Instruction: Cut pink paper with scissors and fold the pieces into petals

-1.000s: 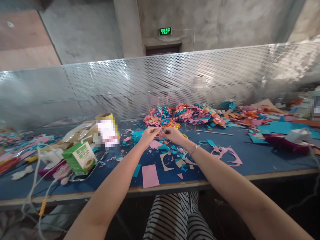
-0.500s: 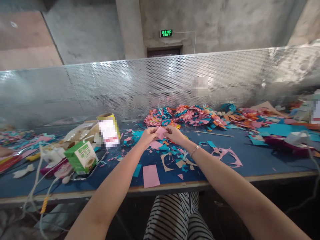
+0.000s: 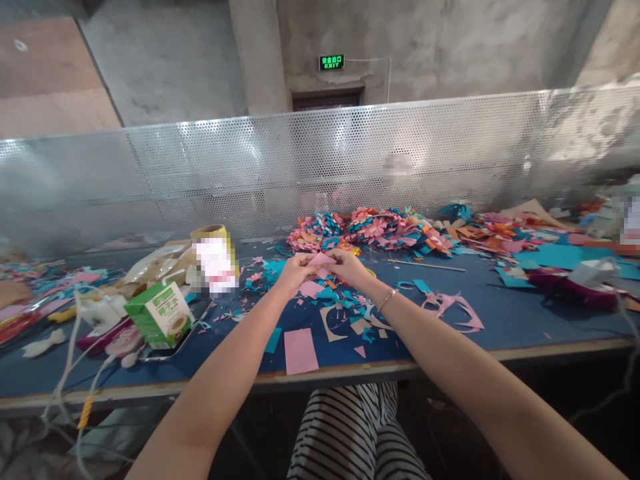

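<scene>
Between both hands, above the blue tabletop [image 3: 210,350], is a small pink sheet of paper [image 3: 321,265]. My left hand [image 3: 297,272] pinches its left side, and my right hand [image 3: 345,268] grips the right side. The sheet looks folded, but fingers cover its edges. Beneath the hands lie cut scraps in pink, blue and cream, among them a pink scrap [image 3: 311,289]. A pink rectangular sheet [image 3: 301,351] rests flat near the front edge. Right of my right forearm lies a pink cut-out remnant [image 3: 457,312] with curved holes.
Behind the hands are heaped paper flowers [image 3: 375,227] against a perforated metal screen [image 3: 280,177]. On the left stand a green drink carton [image 3: 159,315], a yellow tape roll [image 3: 213,233] and white cables [image 3: 67,363]. A thin stick [image 3: 427,266] and a purple tool [image 3: 570,290] lie right.
Both hands keep hold of the pink paper in nearly the same spot; its visible shape has shifted slightly between the fingers. At the far left, another person's hand shows more.
</scene>
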Motion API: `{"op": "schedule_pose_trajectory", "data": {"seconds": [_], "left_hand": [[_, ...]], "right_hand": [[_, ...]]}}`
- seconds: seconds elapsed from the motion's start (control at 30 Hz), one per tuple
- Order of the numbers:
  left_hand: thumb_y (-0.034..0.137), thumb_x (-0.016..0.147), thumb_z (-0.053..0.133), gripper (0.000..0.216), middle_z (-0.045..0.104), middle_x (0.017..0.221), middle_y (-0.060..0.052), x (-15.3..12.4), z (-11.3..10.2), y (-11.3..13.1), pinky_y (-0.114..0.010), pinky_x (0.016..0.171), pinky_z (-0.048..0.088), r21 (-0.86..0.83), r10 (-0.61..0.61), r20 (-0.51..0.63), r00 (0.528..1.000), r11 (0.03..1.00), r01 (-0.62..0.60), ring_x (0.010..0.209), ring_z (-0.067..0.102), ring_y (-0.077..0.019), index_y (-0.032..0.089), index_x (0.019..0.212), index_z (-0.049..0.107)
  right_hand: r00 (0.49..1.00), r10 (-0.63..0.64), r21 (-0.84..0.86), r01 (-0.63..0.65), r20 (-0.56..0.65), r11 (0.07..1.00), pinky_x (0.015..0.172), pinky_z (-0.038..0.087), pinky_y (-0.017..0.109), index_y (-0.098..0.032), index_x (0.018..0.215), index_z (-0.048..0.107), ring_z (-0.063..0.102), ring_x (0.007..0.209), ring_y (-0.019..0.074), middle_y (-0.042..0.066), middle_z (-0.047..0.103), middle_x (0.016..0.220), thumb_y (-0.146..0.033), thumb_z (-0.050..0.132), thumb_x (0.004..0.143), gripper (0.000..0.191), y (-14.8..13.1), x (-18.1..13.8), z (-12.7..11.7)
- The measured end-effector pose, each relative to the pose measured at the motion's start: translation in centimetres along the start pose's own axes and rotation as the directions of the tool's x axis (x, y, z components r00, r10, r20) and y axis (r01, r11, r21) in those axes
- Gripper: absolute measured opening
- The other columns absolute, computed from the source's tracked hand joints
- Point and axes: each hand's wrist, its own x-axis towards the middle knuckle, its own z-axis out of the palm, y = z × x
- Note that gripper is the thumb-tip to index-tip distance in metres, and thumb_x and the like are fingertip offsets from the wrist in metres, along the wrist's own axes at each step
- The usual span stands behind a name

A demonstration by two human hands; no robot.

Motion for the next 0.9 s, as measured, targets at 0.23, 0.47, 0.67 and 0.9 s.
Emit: {"op": "schedule_pose_trajectory", "data": {"seconds": [0.23,0.47,0.67,0.9], "left_hand": [[0.003,0.055,0.065,0.022,0.065,0.067,-0.004,0.2,-0.2,0.4,-0.025,0.063,0.05,-0.143,-0.072,-0.023,0.997,0.987,0.068,0.06,0.06,-0.0108,0.011,0.075,0.067],[0.0,0.056,0.054,0.019,0.068,0.077,-0.007,0.1,-0.2,0.6,-0.028,0.073,0.05,-0.186,-0.029,0.021,0.999,0.982,0.033,0.07,0.063,-0.0133,0.011,0.065,0.067],[0.007,0.057,0.05,0.016,0.066,0.068,-0.007,0.1,-0.2,0.6,-0.032,0.075,0.048,-0.08,-0.016,0.05,0.999,0.997,0.02,0.066,0.062,-0.0142,0.011,0.061,0.065],[0.026,0.061,0.069,0.018,0.062,0.073,-0.002,0.2,-0.5,0.2,-0.028,0.065,0.046,0.121,0.044,-0.001,0.999,0.992,-0.043,0.062,0.057,-0.0117,0.016,0.075,0.061]], "right_hand": [[0.981,0.191,0.311,-0.173,-0.027,0.935,0.056,0.044,0.024,-0.017,0.074,0.059,0.051,0.054,0.0087,-0.003,0.055,0.063,-0.023,0.059,0.057,0.019,-1.4,-0.3,0.1],[0.976,0.217,0.405,-0.191,-0.018,0.894,0.06,0.046,0.025,-0.016,0.074,0.062,0.051,0.054,0.0086,-0.003,0.055,0.057,-0.021,0.054,0.061,0.016,-1.8,-0.4,-0.2],[0.988,0.123,0.208,-0.102,-0.091,0.973,0.059,0.045,0.025,-0.016,0.073,0.062,0.05,0.053,0.009,-0.002,0.053,0.057,-0.022,0.048,0.067,0.016,-1.1,0.0,-0.3],[0.996,-0.063,-0.111,0.055,-0.067,0.992,0.059,0.043,0.026,-0.017,0.078,0.067,0.053,0.058,0.0122,0.001,0.059,0.064,-0.019,0.042,0.07,0.026,-1.1,-0.3,-0.5]]}}
